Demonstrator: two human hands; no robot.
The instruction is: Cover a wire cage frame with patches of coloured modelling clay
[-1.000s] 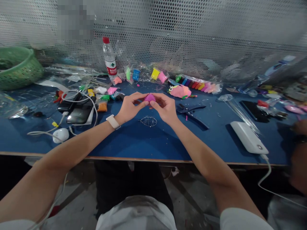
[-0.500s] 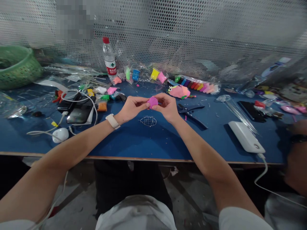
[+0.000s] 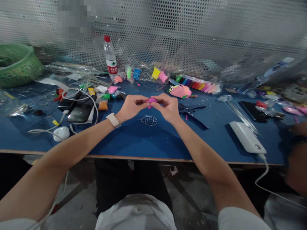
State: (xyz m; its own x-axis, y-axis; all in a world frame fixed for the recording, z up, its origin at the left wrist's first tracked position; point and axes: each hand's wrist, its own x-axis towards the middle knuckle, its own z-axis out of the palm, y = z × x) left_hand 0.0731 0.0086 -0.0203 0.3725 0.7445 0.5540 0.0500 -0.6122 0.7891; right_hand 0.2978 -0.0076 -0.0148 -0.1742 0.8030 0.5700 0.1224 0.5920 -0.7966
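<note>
Between both hands, above the blue table (image 3: 134,143), is a lump of magenta modelling clay (image 3: 151,101). My left hand (image 3: 134,108) pinches it from the left with thumb and fingers. From the other side my right hand (image 3: 166,107) grips it the same way, so the fingers cover much of the clay. Just below the hands lies a small leaf-shaped wire frame (image 3: 149,120) with crossing wires. Dark-handled pliers (image 3: 192,114) rest open to the right of my right hand. Behind them sits a pink clay figure (image 3: 179,91) with green and yellow parts.
A water bottle (image 3: 111,59) stands at the back near a perforated metal screen (image 3: 192,28). Coloured clay sticks (image 3: 199,85) lie behind. At left are phones (image 3: 80,111), cables and a green basket (image 3: 21,68); at right, a white power bank (image 3: 247,137) and another person's arm (image 3: 298,156).
The clay has changed from a rounded, flat-faced disc to a narrower, pinched shape between the fingers. Both hands stay in nearly the same place; the view has shifted slightly.
</note>
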